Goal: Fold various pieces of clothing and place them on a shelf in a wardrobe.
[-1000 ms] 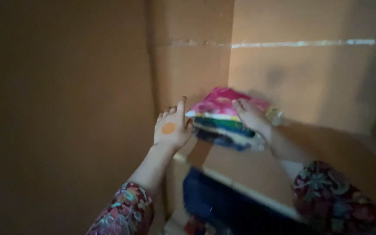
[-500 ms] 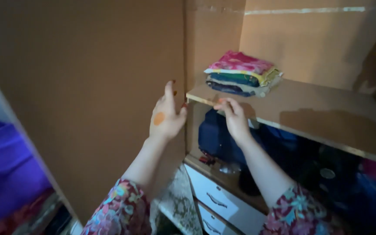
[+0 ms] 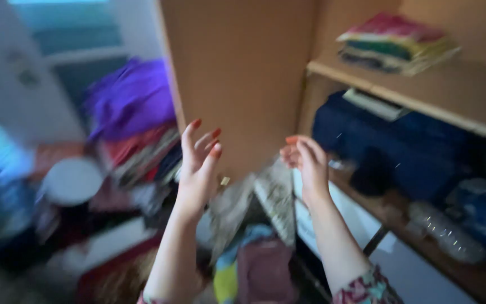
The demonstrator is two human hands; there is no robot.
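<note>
My left hand (image 3: 197, 163) is raised in front of the wardrobe's brown side panel (image 3: 237, 73), fingers spread and empty. To its right, my right hand (image 3: 306, 163) is also up, fingers loosely curled, holding nothing. A stack of folded colourful clothes (image 3: 395, 42) with a pink piece on top lies on the wooden shelf (image 3: 423, 95) at the upper right, well away from both hands. The picture is motion-blurred.
A dark blue bag (image 3: 389, 146) fills the space under the shelf, with white drawers (image 3: 322, 219) below. A pile of purple and red clothes (image 3: 136, 124) sits at the left, near a round white object (image 3: 71, 180). More cloth (image 3: 254, 264) lies low between my arms.
Both hands let go of the folded stack and pulled back from the shelf. The view swung left and down, bringing the room and the clothes pile into sight.
</note>
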